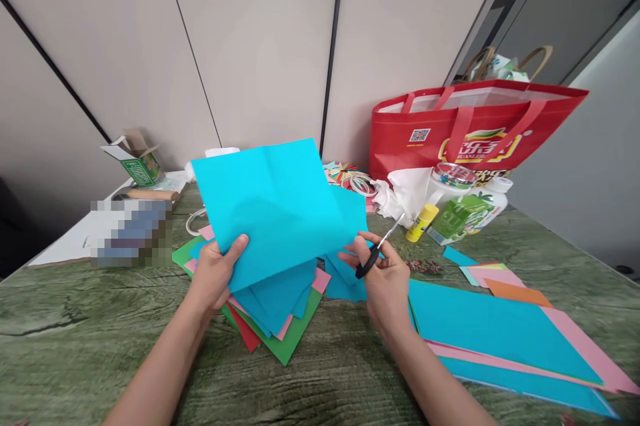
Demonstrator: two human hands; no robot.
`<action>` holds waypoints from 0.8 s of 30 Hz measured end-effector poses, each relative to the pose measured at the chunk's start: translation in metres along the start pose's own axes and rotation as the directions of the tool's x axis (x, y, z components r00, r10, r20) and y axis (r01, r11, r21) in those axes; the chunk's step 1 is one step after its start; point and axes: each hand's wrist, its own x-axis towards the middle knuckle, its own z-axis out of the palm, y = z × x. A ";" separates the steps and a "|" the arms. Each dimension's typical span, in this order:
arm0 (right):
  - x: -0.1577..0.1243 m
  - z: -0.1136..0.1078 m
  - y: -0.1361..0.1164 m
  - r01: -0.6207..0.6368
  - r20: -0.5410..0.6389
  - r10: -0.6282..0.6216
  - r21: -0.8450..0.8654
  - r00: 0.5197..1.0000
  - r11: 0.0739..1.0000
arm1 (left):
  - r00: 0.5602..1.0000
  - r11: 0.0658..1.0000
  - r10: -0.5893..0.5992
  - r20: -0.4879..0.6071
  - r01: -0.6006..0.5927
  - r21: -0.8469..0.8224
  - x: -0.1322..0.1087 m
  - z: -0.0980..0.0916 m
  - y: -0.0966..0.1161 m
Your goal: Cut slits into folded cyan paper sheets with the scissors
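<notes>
Diagonally, scissors [373, 256] point away rightward in the curled right grip [389, 281]; left grip [213, 275] pinches blue paper [273, 206].

A table [75, 339] topped in green-grey wood grain fills the near part of the scene. Beyond its far edge rise smooth, pale panels [260, 46] divided by dark seams [333, 46]. At far right, darker grey panelling [575, 39] meets a lighter grey surface [595, 119]. The light is soft.

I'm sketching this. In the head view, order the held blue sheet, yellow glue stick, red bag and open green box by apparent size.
Held blue sheet and red bag: too close to rank; the sheet is nearer.
Open green box
Yellow glue stick
</notes>
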 end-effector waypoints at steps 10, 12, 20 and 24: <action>-0.026 0.012 -0.008 -0.212 0.727 0.279 -0.186 0.627 0.960 | 0.922 0.967 0.231 -0.312 -0.254 -0.034 -0.002 0.003 0.004; -0.027 0.012 -0.008 -0.196 0.735 0.281 -0.202 0.617 0.960 | 0.922 0.967 0.231 -0.312 -0.253 -0.031 -0.005 0.004 0.008; -0.026 0.014 -0.011 -0.264 0.726 0.331 -0.211 0.602 0.941 | 0.946 0.971 0.238 -0.219 -0.239 0.021 -0.013 0.005 0.007; -0.027 0.012 -0.010 -0.275 0.738 0.317 -0.183 0.596 0.944 | 0.962 0.969 0.235 -0.138 -0.221 0.111 -0.016 0.004 0.005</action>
